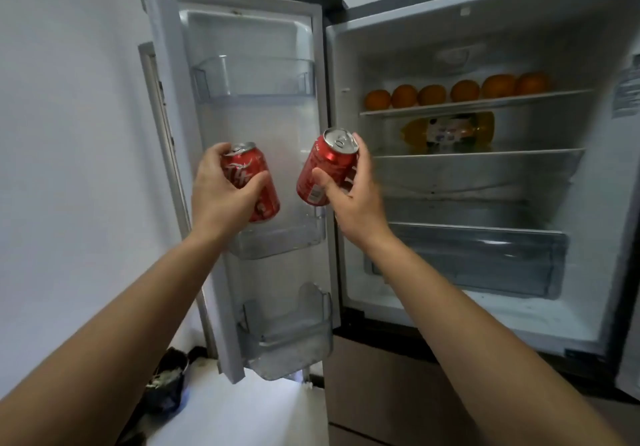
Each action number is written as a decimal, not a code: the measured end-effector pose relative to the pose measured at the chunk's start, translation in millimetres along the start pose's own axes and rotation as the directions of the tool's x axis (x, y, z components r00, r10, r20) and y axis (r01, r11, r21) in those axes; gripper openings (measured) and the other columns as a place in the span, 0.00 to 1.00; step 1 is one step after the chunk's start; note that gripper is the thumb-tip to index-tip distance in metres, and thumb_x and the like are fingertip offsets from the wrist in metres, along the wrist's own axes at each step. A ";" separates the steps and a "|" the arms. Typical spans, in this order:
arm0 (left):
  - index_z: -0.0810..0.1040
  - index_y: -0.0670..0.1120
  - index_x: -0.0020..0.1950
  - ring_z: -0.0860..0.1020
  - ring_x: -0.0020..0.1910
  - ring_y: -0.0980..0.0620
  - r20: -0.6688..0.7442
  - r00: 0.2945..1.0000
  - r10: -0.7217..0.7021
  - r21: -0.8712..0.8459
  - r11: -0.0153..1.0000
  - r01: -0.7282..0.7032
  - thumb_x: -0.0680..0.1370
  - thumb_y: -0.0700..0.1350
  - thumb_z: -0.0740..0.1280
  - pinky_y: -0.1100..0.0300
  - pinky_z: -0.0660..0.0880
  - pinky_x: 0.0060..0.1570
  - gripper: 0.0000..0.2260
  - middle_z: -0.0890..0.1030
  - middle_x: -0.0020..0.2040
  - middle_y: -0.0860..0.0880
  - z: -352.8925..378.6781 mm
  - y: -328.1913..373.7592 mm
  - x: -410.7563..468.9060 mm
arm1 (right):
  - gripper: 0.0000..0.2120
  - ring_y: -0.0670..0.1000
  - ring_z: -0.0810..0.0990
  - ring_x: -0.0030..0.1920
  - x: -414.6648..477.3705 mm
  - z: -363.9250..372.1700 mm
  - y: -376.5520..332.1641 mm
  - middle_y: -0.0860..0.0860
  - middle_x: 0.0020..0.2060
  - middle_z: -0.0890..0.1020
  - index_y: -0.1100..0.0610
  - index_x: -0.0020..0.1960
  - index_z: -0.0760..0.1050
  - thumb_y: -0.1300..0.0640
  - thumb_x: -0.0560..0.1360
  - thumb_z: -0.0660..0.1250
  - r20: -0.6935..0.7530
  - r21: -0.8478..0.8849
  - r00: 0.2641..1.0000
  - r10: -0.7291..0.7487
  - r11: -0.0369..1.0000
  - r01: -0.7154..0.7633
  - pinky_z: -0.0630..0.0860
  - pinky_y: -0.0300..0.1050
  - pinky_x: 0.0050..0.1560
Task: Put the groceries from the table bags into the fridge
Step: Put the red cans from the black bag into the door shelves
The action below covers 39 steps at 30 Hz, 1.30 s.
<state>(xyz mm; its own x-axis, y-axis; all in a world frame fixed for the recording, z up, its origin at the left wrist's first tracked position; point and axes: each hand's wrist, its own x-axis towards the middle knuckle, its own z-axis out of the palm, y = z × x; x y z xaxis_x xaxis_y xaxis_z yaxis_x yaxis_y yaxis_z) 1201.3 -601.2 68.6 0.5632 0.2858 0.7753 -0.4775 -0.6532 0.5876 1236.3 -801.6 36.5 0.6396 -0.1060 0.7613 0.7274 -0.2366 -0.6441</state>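
While the left hand (221, 191) grips one red can (252, 182) and the right hand (349, 196) grips another can (325, 168) before the open fridge door (242, 126), stowing is underway; next, each should be lowered upright into the middle door bin (280, 241).

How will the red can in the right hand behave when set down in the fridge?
The red can in the right hand looks like rigid metal, so it should keep its shape. It seems unopened, so it is probably full and fairly heavy. It is tilted now; laid sideways, its round body would likely roll.
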 end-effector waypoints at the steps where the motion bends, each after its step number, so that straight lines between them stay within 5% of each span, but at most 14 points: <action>1: 0.71 0.51 0.67 0.78 0.58 0.48 0.018 1.000 -0.025 0.026 0.999 0.025 0.69 0.54 0.77 0.48 0.76 0.62 0.29 0.78 0.61 0.48 1.7 -3.1 3.1 | 0.41 0.51 0.70 0.71 6.0 6.5 1.6 0.50 0.72 0.68 0.43 0.78 0.54 0.35 0.72 0.69 0.023 -0.017 1.000 0.020 1.000 -0.019 0.71 0.58 0.71; 6: 0.72 0.46 0.68 0.79 0.59 0.43 0.167 0.986 -0.021 0.214 0.977 -0.015 0.70 0.53 0.77 0.49 0.75 0.60 0.30 0.81 0.60 0.44 11.1 -12.0 14.5 | 0.41 0.53 0.73 0.68 31.3 35.8 12.8 0.52 0.68 0.73 0.46 0.76 0.61 0.34 0.68 0.71 0.166 -0.106 0.980 0.113 0.990 -0.096 0.72 0.59 0.69; 11: 0.71 0.46 0.69 0.78 0.60 0.41 0.288 0.956 -0.056 0.245 0.970 -0.016 0.72 0.50 0.76 0.51 0.75 0.60 0.29 0.81 0.61 0.43 19.2 -25.2 17.6 | 0.42 0.55 0.69 0.74 30.0 39.5 24.1 0.52 0.76 0.68 0.44 0.80 0.50 0.43 0.75 0.71 0.308 -0.185 0.932 0.191 0.973 -0.139 0.68 0.60 0.72; 14: 0.70 0.46 0.69 0.78 0.59 0.40 0.310 0.948 -0.070 0.230 0.973 -0.004 0.73 0.49 0.75 0.50 0.75 0.59 0.27 0.80 0.61 0.42 22.4 -30.2 18.0 | 0.37 0.55 0.72 0.71 28.9 40.5 26.6 0.51 0.74 0.70 0.40 0.78 0.51 0.43 0.77 0.69 0.350 -0.207 0.918 0.189 0.971 -0.121 0.71 0.60 0.70; 20: 0.65 0.45 0.75 0.75 0.63 0.35 0.349 0.933 -0.087 0.273 0.962 -0.012 0.77 0.50 0.70 0.48 0.69 0.66 0.28 0.66 0.68 0.38 22.7 -32.7 17.0 | 0.32 0.52 0.78 0.64 22.8 34.8 27.4 0.46 0.66 0.75 0.37 0.74 0.56 0.37 0.76 0.67 0.354 -0.236 0.915 0.191 0.965 -0.110 0.77 0.59 0.63; 25: 0.60 0.47 0.77 0.72 0.66 0.39 0.293 0.955 -0.048 0.223 0.975 -0.020 0.79 0.49 0.69 0.50 0.68 0.65 0.30 0.68 0.69 0.40 19.6 -32.9 3.3 | 0.32 0.48 0.73 0.64 13.2 23.8 32.6 0.49 0.66 0.71 0.37 0.73 0.57 0.41 0.75 0.71 0.278 -0.280 0.953 0.119 0.959 -0.038 0.72 0.52 0.67; 30: 0.62 0.46 0.78 0.71 0.66 0.41 0.222 0.975 -0.005 0.199 0.979 -0.041 0.82 0.49 0.62 0.51 0.68 0.63 0.25 0.68 0.70 0.41 25.3 -33.3 -6.1 | 0.36 0.51 0.72 0.69 1.3 27.9 37.1 0.52 0.71 0.70 0.31 0.78 0.46 0.40 0.78 0.66 0.325 -0.254 0.935 0.142 0.965 -0.058 0.71 0.56 0.69; 36: 0.59 0.42 0.79 0.61 0.76 0.46 0.085 0.990 0.116 0.135 0.983 -0.127 0.83 0.49 0.57 0.58 0.56 0.74 0.25 0.63 0.77 0.41 26.0 -44.6 -45.7 | 0.36 0.50 0.58 0.78 -41.6 11.7 44.6 0.51 0.79 0.60 0.46 0.82 0.44 0.37 0.81 0.57 0.270 -0.402 0.948 0.167 0.914 -0.046 0.58 0.54 0.77; 39: 0.59 0.42 0.79 0.56 0.79 0.47 0.070 0.988 0.141 0.172 0.973 -0.151 0.82 0.52 0.57 0.56 0.52 0.77 0.27 0.59 0.79 0.43 24.5 -63.2 -88.2 | 0.32 0.50 0.63 0.75 -85.1 -5.0 59.3 0.50 0.76 0.62 0.51 0.81 0.54 0.40 0.82 0.57 0.229 -0.496 0.965 0.130 0.868 0.001 0.65 0.51 0.73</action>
<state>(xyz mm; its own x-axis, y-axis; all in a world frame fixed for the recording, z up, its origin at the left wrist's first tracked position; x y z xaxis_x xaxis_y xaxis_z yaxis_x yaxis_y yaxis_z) 1198.3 -602.3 -42.6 0.5361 0.1412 0.8323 -0.4340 -0.7996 0.4152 1223.8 -811.5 -66.1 0.7685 0.0883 0.6337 0.5091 -0.6844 -0.5220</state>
